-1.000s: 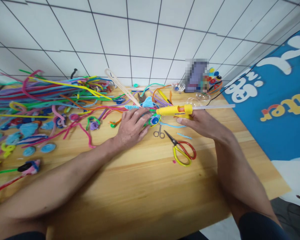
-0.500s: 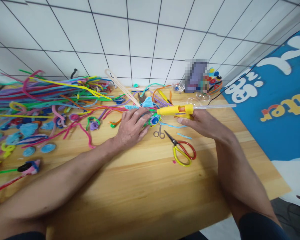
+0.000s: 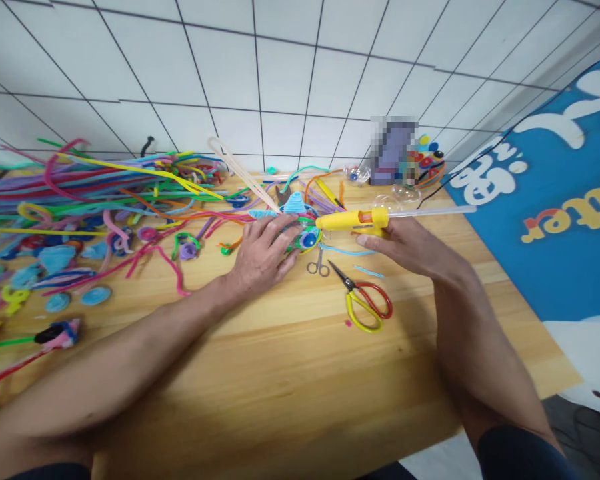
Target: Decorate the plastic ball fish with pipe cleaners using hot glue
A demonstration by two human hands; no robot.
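Observation:
My left hand (image 3: 267, 253) lies over a colourful pipe-cleaner piece (image 3: 309, 240) with a blue and green round part, its fingers bent around the piece's left side. Light blue wound shapes (image 3: 295, 203) stick up just behind the fingers. My right hand (image 3: 405, 245) is closed on the handle of a yellow glue gun (image 3: 347, 220), which lies level and points left. The gun's nozzle end is right beside the round part. A clear glue stick (image 3: 433, 212) juts out of its back end. My left fingertips are partly hidden.
Small metal scissors (image 3: 319, 267) and red-and-yellow-handled scissors (image 3: 364, 303) lie in front of the glue gun. Many pipe cleaners (image 3: 95, 183) and small made pieces cover the left side. A blurred upright device (image 3: 393, 153) stands by the tiled wall (image 3: 285, 73).
The glue gun and my right hand have shifted very slightly to the right. My left hand stays on the piece.

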